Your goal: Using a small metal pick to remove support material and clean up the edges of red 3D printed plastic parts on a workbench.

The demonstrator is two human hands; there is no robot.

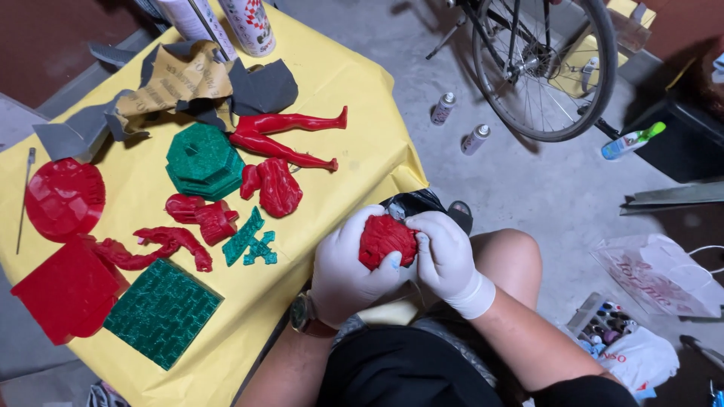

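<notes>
Both hands wear white gloves and meet over the person's lap, just off the near right corner of the yellow sheet (332,83). The left hand (348,265) cups a lumpy red part (385,239) from below and behind, fingers curled under it and thumb pressed along its lower edge. The right hand (443,252) closes on the same part from the other side, its fingers wrapped over the top right and its thumb pushing against the front. The part sits pinched between the two palms, held in the air above a bare knee, apart from the sheet. A watch (305,315) shows on the left wrist.

On the sheet, nearest the hands, lie two small green lattice pieces (252,241). Farther left of them lie a red arm piece (175,243) and a green brick-textured slab (161,310), with a flat red square (66,292) at the sheet's far left edge. Toward the sheet's top lie a green stepped octagon (204,160), a red torso piece (277,186), a pair of red legs (290,137), a red disc (65,197) and crumpled sandpaper (177,84). Two spray cans (247,24) stand at the top edge.

Right of the sheet, on the concrete floor, stand a bicycle wheel (543,71) and two small cans (460,124).
</notes>
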